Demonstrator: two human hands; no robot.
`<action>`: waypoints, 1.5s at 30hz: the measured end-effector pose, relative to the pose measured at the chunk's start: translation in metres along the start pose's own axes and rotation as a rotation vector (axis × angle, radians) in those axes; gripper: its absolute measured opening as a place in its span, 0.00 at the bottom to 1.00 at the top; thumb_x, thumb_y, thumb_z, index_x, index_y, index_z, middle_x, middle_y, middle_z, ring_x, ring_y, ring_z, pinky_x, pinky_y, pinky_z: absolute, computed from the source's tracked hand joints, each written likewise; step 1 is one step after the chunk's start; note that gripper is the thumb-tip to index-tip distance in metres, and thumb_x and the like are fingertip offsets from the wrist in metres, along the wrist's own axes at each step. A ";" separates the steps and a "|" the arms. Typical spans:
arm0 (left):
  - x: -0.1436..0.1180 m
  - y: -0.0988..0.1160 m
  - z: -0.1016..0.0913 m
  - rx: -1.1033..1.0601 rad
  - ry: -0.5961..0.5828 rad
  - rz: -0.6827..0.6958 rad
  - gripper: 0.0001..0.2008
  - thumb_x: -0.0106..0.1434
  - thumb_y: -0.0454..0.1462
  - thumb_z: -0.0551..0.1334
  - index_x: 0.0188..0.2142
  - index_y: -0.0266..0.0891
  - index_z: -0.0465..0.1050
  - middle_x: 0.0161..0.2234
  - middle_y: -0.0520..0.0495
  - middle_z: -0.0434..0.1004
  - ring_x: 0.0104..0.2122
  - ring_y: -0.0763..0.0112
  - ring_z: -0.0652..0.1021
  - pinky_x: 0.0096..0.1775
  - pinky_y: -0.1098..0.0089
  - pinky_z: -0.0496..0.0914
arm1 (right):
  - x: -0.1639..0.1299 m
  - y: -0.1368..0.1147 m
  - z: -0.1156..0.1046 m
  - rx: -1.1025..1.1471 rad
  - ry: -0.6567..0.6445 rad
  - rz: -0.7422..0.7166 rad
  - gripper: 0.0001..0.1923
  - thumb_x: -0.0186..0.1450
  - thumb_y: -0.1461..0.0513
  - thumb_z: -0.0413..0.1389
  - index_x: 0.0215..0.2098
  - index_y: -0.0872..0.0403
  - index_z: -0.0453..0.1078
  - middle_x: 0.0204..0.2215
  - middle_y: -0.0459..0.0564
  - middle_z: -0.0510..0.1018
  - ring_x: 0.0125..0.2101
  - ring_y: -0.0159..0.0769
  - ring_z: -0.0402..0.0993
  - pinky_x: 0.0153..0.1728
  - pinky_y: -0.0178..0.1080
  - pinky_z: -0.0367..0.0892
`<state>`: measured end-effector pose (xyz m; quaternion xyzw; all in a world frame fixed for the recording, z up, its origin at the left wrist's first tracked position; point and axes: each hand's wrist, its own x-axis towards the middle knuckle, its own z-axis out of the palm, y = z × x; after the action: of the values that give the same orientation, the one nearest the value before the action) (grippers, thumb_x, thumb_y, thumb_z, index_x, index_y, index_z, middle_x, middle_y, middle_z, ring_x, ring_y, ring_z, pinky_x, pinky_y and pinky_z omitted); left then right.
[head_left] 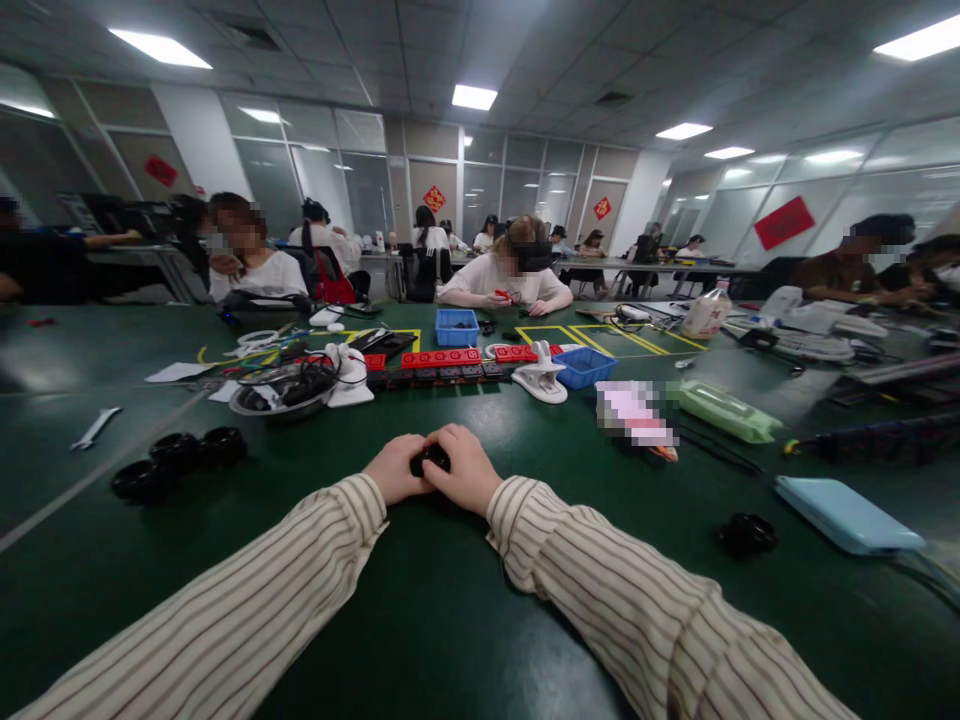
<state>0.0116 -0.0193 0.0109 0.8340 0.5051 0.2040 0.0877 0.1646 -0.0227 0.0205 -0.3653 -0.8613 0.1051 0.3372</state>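
Note:
Both of my hands meet around a small glossy black round part over the middle of the green table. My left hand wraps its left side, with the fingers curled over the far edge. From the right, my right hand closes on it, its thumb lying across the near side. The fingertips and the underside of the part are hidden. To the left stand several similar black round parts. Another black part lies to the right.
A wrench lies at the left. Beyond my hands are a metal bowl of cables, red socket strips, blue bins and a white clip stand. A light blue case sits at the right. A co-worker sits opposite.

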 end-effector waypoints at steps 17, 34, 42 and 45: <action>-0.002 0.008 0.003 0.143 0.044 -0.056 0.16 0.45 0.44 0.61 0.32 0.38 0.67 0.31 0.47 0.70 0.36 0.62 0.70 0.45 0.60 0.61 | 0.000 -0.002 -0.003 -0.046 0.040 0.100 0.11 0.58 0.56 0.51 0.35 0.55 0.63 0.32 0.49 0.68 0.36 0.36 0.61 0.38 0.39 0.56; -0.004 0.011 0.001 0.082 0.049 -0.068 0.22 0.44 0.42 0.62 0.40 0.40 0.64 0.39 0.47 0.68 0.42 0.61 0.69 0.49 0.57 0.56 | -0.003 -0.008 -0.007 -0.133 0.046 0.126 0.22 0.55 0.48 0.52 0.39 0.55 0.61 0.37 0.51 0.65 0.39 0.39 0.61 0.39 0.42 0.57; -0.003 0.010 -0.001 0.033 0.026 -0.036 0.11 0.46 0.40 0.60 0.30 0.39 0.65 0.29 0.49 0.68 0.32 0.65 0.71 0.36 0.67 0.65 | 0.003 0.001 -0.011 -0.261 -0.139 -0.022 0.17 0.57 0.50 0.50 0.34 0.55 0.62 0.31 0.49 0.67 0.32 0.36 0.65 0.31 0.38 0.61; -0.004 0.009 -0.003 -0.011 0.020 -0.019 0.12 0.46 0.41 0.60 0.29 0.38 0.66 0.28 0.49 0.68 0.32 0.66 0.71 0.34 0.68 0.65 | 0.003 0.006 -0.020 -0.170 -0.191 -0.149 0.15 0.57 0.52 0.52 0.36 0.55 0.63 0.32 0.49 0.68 0.33 0.35 0.65 0.34 0.37 0.62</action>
<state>0.0157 -0.0277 0.0161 0.8267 0.5126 0.2144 0.0891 0.1792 -0.0175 0.0344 -0.3159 -0.9200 0.0406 0.2285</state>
